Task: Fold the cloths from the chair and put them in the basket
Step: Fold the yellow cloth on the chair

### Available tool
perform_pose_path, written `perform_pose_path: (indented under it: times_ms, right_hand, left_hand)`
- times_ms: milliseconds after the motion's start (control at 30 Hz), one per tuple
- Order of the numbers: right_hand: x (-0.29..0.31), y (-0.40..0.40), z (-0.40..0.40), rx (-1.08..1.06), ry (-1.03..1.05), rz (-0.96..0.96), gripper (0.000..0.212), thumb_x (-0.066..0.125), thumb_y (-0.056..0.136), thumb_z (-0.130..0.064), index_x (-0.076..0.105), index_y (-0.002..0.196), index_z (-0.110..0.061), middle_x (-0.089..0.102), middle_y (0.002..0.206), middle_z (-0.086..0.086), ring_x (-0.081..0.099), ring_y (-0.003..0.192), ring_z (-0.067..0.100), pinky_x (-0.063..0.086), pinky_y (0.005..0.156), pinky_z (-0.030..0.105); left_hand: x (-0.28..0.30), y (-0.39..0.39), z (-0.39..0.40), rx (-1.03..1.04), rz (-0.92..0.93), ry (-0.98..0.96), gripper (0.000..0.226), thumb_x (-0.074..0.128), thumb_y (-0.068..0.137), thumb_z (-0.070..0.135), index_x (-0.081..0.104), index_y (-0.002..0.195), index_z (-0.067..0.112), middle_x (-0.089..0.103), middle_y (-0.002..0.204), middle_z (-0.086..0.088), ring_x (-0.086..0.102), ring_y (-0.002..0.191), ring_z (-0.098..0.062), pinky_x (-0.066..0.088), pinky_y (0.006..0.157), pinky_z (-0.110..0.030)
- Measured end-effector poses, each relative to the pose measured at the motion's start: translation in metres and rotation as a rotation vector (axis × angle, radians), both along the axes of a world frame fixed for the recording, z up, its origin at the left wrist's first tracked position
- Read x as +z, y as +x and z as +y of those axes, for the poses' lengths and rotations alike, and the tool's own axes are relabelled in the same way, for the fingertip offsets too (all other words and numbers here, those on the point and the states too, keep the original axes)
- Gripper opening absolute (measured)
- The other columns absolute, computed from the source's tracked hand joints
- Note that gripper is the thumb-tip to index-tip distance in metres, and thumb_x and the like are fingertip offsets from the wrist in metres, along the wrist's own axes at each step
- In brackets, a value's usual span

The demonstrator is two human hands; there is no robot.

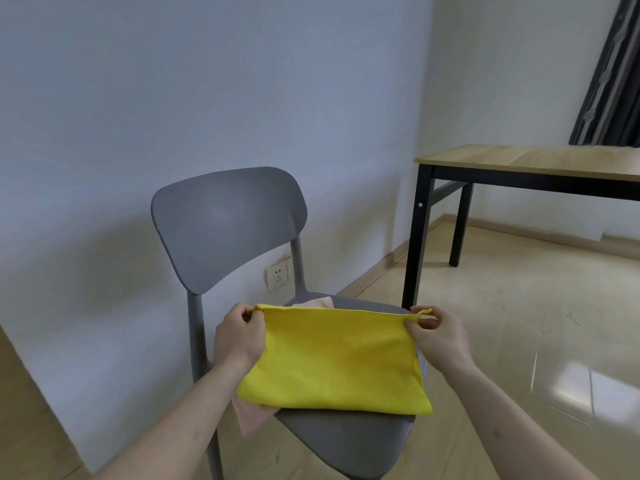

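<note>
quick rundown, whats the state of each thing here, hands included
yellow cloth: folded over, top corners held up, lower edge on the seat
pink cloth: under the yellow one, unfolded, hanging off the seat edge
left hand: pinching a top corner
right hand: pinching the other corner
chair: upright

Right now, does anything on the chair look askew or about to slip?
Yes: the pink cloth under the yellow cloth hangs crumpled over the chair seat's front left edge and might slip off. No basket is in view.
</note>
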State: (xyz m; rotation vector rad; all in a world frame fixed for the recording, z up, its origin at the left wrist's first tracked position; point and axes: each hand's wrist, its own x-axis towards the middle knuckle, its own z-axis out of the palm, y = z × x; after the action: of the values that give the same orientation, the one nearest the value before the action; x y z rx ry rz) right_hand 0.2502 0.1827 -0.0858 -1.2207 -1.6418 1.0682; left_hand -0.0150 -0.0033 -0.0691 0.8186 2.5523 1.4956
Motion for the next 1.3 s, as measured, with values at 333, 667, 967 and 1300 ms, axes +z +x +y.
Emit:
perform_pose_path:
  times_ms: [333,667,967,1300]
  right_hand:
    - [-0.029,-0.022,0.008,-0.003,0.034,-0.194,0.049,0.078,0.091,-0.037,0.063,0.133,-0.016,0.071,0.116,0.000,0.063,0.100,0.016,0.053,0.086,0.032]
    - [-0.021,-0.017,0.010,0.087,-0.137,-0.219,0.032,0.073,0.092,-0.015,0.067,0.123,-0.018,0.064,0.114,0.001,0.060,0.099,0.018,0.048,0.079,0.030]
    - [-0.012,-0.001,0.008,0.047,-0.205,0.109,0.036,0.077,0.085,-0.005,0.065,0.116,-0.019,0.063,0.110,0.006,0.061,0.103,0.024,0.053,0.082,0.038]
    - [-0.022,-0.005,0.006,0.007,-0.260,0.024,0.054,0.073,0.084,0.000,0.058,0.133,-0.020,0.060,0.128,0.003,0.058,0.111,0.024,0.054,0.083,0.038]
  left_hand:
    - [-0.029,-0.019,0.028,-0.083,-0.070,-0.299,0.026,0.051,0.096,0.040,0.057,0.097,0.016,0.061,0.092,-0.001,0.057,0.092,-0.028,0.046,0.079,-0.037]
    - [-0.014,-0.016,0.027,-0.187,-0.094,0.004,0.018,0.068,0.085,0.009,0.060,0.099,0.018,0.064,0.098,0.001,0.060,0.093,-0.021,0.044,0.067,-0.027]
    - [0.000,-0.014,0.022,-0.229,-0.167,0.142,0.027,0.060,0.081,-0.010,0.059,0.096,0.013,0.063,0.097,-0.005,0.060,0.091,-0.021,0.044,0.066,-0.025]
    - [-0.019,-0.015,0.035,-0.176,-0.217,-0.167,0.044,0.073,0.087,0.047,0.059,0.116,0.018,0.060,0.111,0.003,0.056,0.103,-0.020,0.044,0.084,-0.033]
